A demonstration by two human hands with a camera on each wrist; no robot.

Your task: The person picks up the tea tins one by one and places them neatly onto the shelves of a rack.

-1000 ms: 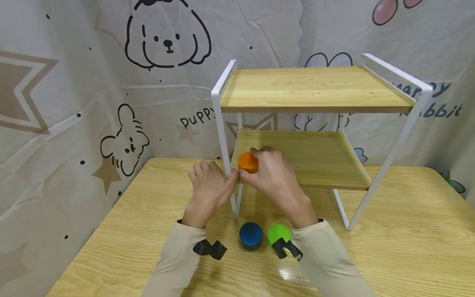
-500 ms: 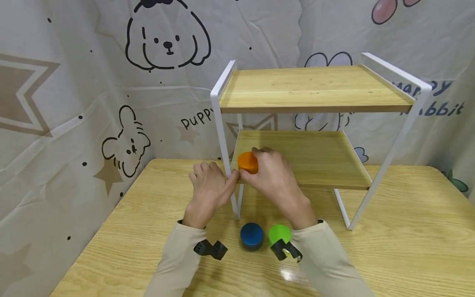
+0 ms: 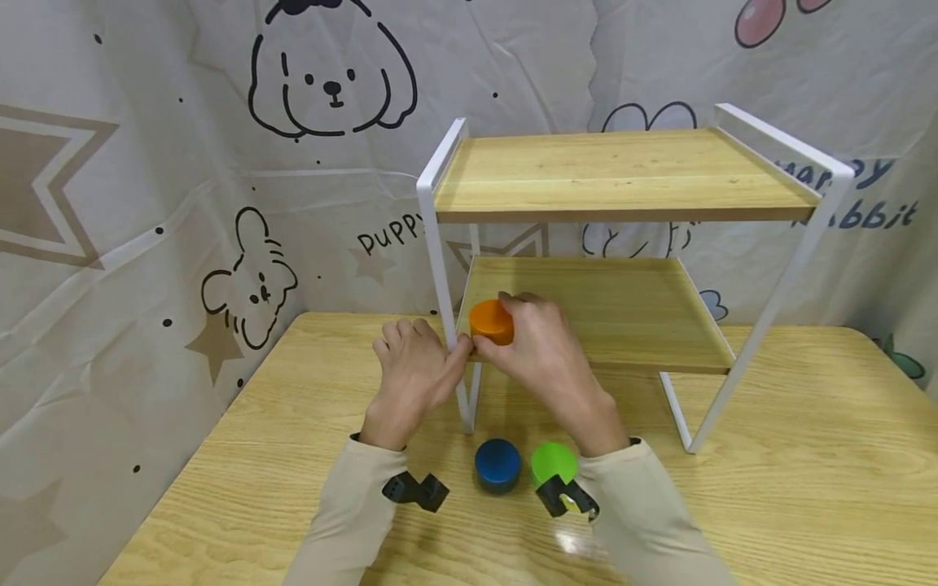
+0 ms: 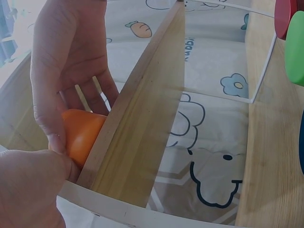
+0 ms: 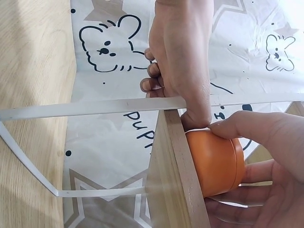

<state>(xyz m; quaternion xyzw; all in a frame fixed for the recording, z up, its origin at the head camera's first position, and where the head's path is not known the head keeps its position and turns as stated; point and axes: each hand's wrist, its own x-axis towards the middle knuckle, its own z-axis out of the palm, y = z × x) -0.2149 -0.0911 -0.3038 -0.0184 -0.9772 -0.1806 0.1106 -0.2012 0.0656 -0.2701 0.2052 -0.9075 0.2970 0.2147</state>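
Observation:
On the front left corner of the shelf unit's lower board (image 3: 623,309) stands an orange round container (image 3: 492,321). My right hand (image 3: 545,342) grips it from the right, thumb at the front and fingers round the far side. My left hand (image 3: 414,366) is at the front left post, its thumb reaching past the post to the board's edge beside the container. In the right wrist view the other fingers of the left hand (image 5: 183,61) hang loosely bent on the post's outer side. The orange container (image 5: 216,161) sits flat against the board there.
A blue round container (image 3: 497,465) and a green one (image 3: 553,462) stand on the table (image 3: 278,488) before the unit. The left wrist view also shows a red one (image 4: 284,19). White metal legs and an upper board (image 3: 623,171) frame the working space.
Almost nothing moves. The right hand and the orange container shift very slightly to the right; the left hand stays at the post.

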